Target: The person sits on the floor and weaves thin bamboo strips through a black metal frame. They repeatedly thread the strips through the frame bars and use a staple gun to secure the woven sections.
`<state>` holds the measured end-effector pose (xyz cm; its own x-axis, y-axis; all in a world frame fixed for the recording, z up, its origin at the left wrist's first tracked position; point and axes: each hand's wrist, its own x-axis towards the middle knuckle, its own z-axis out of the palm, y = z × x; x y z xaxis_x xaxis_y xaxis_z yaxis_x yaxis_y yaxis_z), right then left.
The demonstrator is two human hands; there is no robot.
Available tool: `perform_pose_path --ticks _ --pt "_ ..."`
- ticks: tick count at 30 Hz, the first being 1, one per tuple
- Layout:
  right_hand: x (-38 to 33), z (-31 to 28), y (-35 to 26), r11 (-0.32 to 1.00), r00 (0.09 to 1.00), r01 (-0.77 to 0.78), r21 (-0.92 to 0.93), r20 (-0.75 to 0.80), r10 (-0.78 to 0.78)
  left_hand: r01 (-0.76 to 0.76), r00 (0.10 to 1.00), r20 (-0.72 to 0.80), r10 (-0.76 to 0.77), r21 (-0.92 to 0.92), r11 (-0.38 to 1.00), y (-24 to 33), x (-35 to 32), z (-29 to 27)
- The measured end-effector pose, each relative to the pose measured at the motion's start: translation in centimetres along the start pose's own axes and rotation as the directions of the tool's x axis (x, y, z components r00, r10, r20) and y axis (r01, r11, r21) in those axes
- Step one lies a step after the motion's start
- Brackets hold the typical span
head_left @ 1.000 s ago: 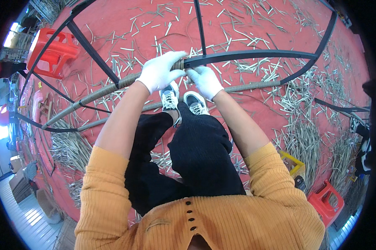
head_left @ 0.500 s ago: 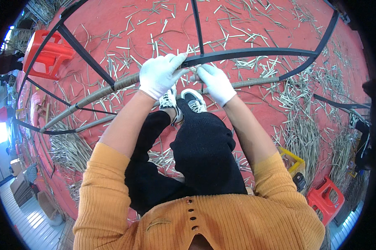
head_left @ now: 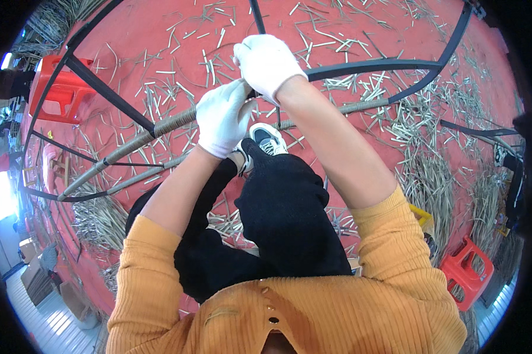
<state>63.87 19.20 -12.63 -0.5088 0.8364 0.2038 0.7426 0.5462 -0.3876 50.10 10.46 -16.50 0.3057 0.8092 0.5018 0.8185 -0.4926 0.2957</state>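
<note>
Black metal rods form a large curved frame [head_left: 366, 66] that arches over the red floor [head_left: 160, 41]; one of its bars [head_left: 160, 127], running down and away from the left hand, is wound tightly with pale cane, and a second wrapped bar lies just below it. The frame's bars meet right where the two hands come together, above the person's knees.

Both hands wear white gloves. The left hand [head_left: 222, 118] is curled, its fingers pressed together around the wrapped bar at the point where the wrapping ends. The right hand [head_left: 266, 62] sits just above it and touching it, closed into a loose fist over the junction of the black rods; what it pinches inside the glove cannot be made out.

Below the left hand a grey-and-white shoe [head_left: 266, 138] shows past black trousers. Short cut cane pieces [head_left: 425, 171] are scattered all round the hands on the floor. A red plastic stool [head_left: 56, 97] stands well off beyond the left hand, and another red stool [head_left: 463, 271] sits far back beside the right elbow.
</note>
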Motion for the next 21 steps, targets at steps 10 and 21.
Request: perform_pose_path --ticks 10,21 --pt "-8.8 -4.3 4.1 0.876 0.977 0.073 0.477 -0.209 0.032 0.223 0.908 0.379 -0.177 -0.080 0.972 -1.9 1.6 -2.1" --pt "-16.4 8.7 3.7 0.642 0.945 -0.313 0.700 0.161 0.285 0.334 0.789 0.543 -0.286 0.011 0.943 -3.5 3.0 -2.0"
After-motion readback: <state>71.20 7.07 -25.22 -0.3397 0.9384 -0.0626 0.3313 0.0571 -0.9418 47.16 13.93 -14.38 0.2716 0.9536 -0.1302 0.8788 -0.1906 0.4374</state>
